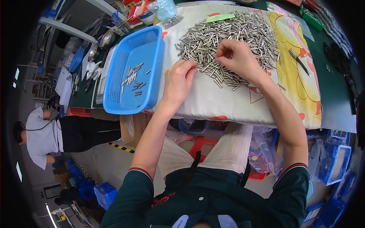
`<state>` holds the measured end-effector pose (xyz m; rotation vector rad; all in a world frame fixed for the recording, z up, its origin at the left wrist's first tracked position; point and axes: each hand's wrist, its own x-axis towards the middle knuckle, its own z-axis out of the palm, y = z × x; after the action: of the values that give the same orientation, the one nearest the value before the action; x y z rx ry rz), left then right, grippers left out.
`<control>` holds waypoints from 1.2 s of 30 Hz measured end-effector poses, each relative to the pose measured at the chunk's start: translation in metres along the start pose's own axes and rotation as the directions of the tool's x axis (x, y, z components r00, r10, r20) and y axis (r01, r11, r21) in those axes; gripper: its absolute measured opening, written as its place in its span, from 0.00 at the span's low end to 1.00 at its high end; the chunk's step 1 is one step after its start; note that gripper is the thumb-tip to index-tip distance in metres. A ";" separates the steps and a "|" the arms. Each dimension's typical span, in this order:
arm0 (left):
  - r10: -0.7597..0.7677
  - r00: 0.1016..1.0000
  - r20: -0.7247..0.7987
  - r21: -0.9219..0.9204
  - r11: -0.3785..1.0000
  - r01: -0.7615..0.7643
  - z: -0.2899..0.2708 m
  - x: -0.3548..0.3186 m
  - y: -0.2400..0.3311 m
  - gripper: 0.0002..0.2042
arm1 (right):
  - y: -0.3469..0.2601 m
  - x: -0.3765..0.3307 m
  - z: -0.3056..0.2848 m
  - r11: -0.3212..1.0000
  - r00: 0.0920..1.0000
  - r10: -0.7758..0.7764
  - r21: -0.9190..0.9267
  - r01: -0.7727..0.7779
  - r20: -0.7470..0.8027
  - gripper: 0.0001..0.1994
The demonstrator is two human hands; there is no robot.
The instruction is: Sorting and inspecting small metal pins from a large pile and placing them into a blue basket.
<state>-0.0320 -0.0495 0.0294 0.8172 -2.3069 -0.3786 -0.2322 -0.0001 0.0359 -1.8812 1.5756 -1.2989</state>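
Note:
A broad heap of small silvery metal pins (205,34) lies spread on a printed cloth (213,106). At the heap's near left edge is my left hand (178,81), thumb and fingers closed together beside the pins. My right hand (241,60) is over the heap's middle, its thumb and forefinger curled into a pinch. What either pinch holds, if anything, is too small or hidden to make out. Left of my left hand stands a blue plastic basket (159,60) with several loose pins (131,78) on its bottom.
A light green strip (221,17) lies on the heap's far side. Right of it, a dark-handled tool (300,62) rests on the cloth. Behind the basket is a clear bag of pins (173,21). Another person (43,133) stands at far left. Blue crates (334,163) are at lower right.

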 end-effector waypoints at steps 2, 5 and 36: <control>-0.005 1.000 0.008 0.016 1.000 0.005 0.002 0.001 0.003 0.04 | -0.004 -0.005 0.010 0.988 0.991 -0.131 -0.082 0.131 0.003 0.05; -0.003 1.000 0.024 0.055 0.998 0.001 0.009 0.003 0.007 0.03 | -0.007 -0.009 0.020 0.925 0.955 -0.297 -0.244 0.291 0.013 0.05; 0.190 0.974 -0.123 0.253 0.955 -0.155 0.031 -0.032 -0.020 0.09 | -0.043 -0.031 0.049 0.792 0.859 -0.366 -0.365 0.489 0.358 0.06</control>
<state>-0.0246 -0.0422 -0.0188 0.7235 -2.2912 0.0413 -0.1666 0.0284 0.0304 -2.7059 1.4265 -0.8065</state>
